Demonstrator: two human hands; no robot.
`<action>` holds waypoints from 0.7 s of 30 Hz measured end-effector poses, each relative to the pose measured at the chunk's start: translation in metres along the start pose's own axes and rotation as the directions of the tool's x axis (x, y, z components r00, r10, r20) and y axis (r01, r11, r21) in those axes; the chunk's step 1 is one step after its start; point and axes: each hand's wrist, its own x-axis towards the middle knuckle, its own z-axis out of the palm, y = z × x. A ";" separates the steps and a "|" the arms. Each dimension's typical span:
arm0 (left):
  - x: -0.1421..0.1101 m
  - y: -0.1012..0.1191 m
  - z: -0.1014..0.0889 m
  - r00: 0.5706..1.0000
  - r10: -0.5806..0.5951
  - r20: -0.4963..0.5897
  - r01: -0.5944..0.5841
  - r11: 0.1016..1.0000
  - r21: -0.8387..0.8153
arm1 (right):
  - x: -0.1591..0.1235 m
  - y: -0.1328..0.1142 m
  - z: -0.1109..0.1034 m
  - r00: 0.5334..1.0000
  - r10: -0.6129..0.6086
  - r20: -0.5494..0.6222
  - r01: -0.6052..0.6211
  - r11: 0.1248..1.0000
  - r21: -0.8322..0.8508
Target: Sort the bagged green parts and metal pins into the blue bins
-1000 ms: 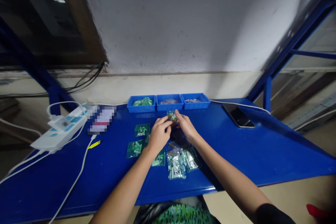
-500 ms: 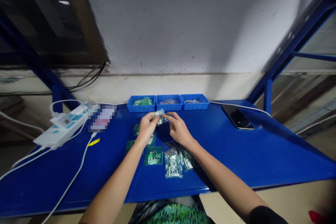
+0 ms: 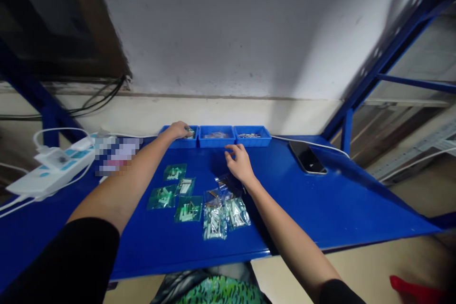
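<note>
My left hand (image 3: 179, 129) reaches into the left blue bin (image 3: 192, 143), its bent fingertips down at the small green plastic bags (image 3: 191, 133) inside. Whether they grip one is hidden. Over the table, my right hand (image 3: 239, 165) holds nothing, with thumb and forefinger apart. Below it lie a clear bag of brownish metal parts (image 3: 224, 182) and two clear bags with pale plugs and metal pieces, one at left (image 3: 214, 224) and one at right (image 3: 238, 213). Several green bags of pale plugs (image 3: 188, 209) are spread to their left.
A middle blue bin (image 3: 216, 143) holds clear bags, and a right blue bin (image 3: 252, 142) holds metal pieces. A black phone (image 3: 307, 157) lies at right on the blue table (image 3: 331, 204). At left are a white power strip (image 3: 50, 168) with cables and a blurred-out item (image 3: 116, 156).
Both hands were together at a small bag in front of the bins. They have parted: my left hand moved left into the left bin, while my right now stands free. The view shifted slightly.
</note>
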 end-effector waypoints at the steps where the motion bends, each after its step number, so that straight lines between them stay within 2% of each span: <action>1: -0.001 0.003 0.003 1.000 0.002 -0.013 -0.002 1.000 0.020 | 0.001 0.003 0.000 1.000 0.010 -0.005 -0.010 1.000 -0.007; 3: -0.011 0.007 0.010 0.997 0.011 -0.080 -0.007 0.999 0.050 | 0.003 0.007 -0.001 1.000 0.030 0.001 -0.030 0.999 -0.038; 5: -0.030 0.008 0.017 0.978 0.059 -0.199 -0.045 0.996 0.073 | 0.004 0.011 -0.001 0.998 0.052 0.035 -0.049 0.995 -0.082; 6: -0.042 0.006 0.019 0.950 0.124 -0.285 -0.100 0.990 0.095 | 0.004 0.012 -0.001 0.997 0.061 0.057 -0.055 0.994 -0.099; 7: -0.055 0.002 0.021 0.923 0.202 -0.326 -0.173 0.978 0.115 | 0.004 0.013 -0.001 0.995 0.069 0.076 -0.060 0.992 -0.111; 8: -0.068 -0.005 0.022 0.912 0.284 -0.297 -0.260 0.958 0.119 | 0.004 0.014 0.000 0.993 0.073 0.090 -0.062 0.991 -0.116; 9: -0.081 -0.013 0.021 0.911 0.357 -0.207 -0.343 0.934 0.102 | 0.004 0.014 0.000 0.992 0.074 0.099 -0.062 0.991 -0.115; 10: -0.093 -0.024 0.019 0.910 0.412 -0.053 -0.408 0.910 0.070 | 0.003 0.013 0.001 0.992 0.072 0.105 -0.061 0.992 -0.112; 12: -0.111 -0.045 0.012 0.881 0.411 0.234 -0.430 0.902 0.033 | 0.002 0.010 0.001 0.991 0.064 0.118 -0.051 0.993 -0.110; 13: -0.118 -0.054 0.008 0.861 0.396 0.319 -0.431 0.901 0.045 | 0.001 0.007 0.001 0.990 0.053 0.127 -0.038 0.993 -0.113; 14: -0.124 -0.059 0.005 0.857 0.376 0.353 -0.424 0.903 0.067 | 0.000 0.005 0.001 0.990 0.038 0.138 -0.022 0.993 -0.117; 16: -0.135 -0.058 0.005 0.899 0.318 0.302 -0.372 0.917 0.141 | -0.001 -0.001 0.001 0.988 0.005 0.157 0.015 0.992 -0.124; 18: -0.145 -0.039 0.013 0.946 0.290 0.148 -0.316 0.927 0.202 | -0.001 -0.004 0.000 0.986 -0.023 0.163 0.043 0.991 -0.125; 19: -0.150 -0.025 0.020 0.941 0.330 0.080 -0.339 0.920 0.196 | -0.001 -0.003 0.000 0.987 -0.026 0.157 0.046 0.991 -0.123; 21: -0.161 0.007 0.038 0.910 0.414 0.033 -0.414 0.898 0.148 | -0.001 0.000 0.000 0.990 -0.011 0.140 0.027 0.993 -0.113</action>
